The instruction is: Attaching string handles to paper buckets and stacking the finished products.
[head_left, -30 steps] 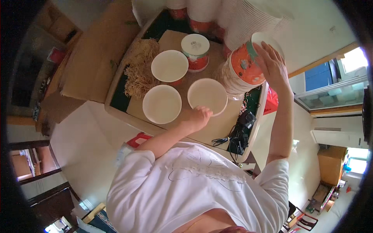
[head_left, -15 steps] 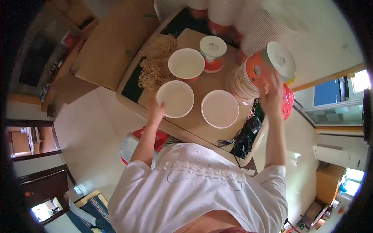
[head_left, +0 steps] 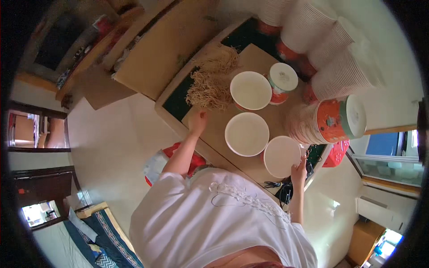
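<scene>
My left hand (head_left: 198,121) is over the table's near left edge, its fingers curled in and no object showing in them. Just beyond it lies a pile of tan crinkled paper shreds (head_left: 208,89). My right hand (head_left: 299,170) grips the right rim of a white paper bowl (head_left: 282,156), thumb at the edge. To its left another open paper bowl (head_left: 246,134) stands upright, and farther back is a third bowl (head_left: 250,90) with a red outside. An upside-down red and green bowl (head_left: 283,77) sits behind that one.
A stack of red-printed bowls (head_left: 333,119) lies on its side at the right. Tall stacks of white bowls (head_left: 344,73) stand at the back right. Black cables (head_left: 284,193) lie at the near right corner, with a red plastic item (head_left: 337,154) beyond the edge. A cardboard sheet (head_left: 156,53) leans left.
My left hand has let go of the left bowl and moved toward the shreds. My right hand has left the sideways stack and taken the near right bowl's rim. The view has shifted.
</scene>
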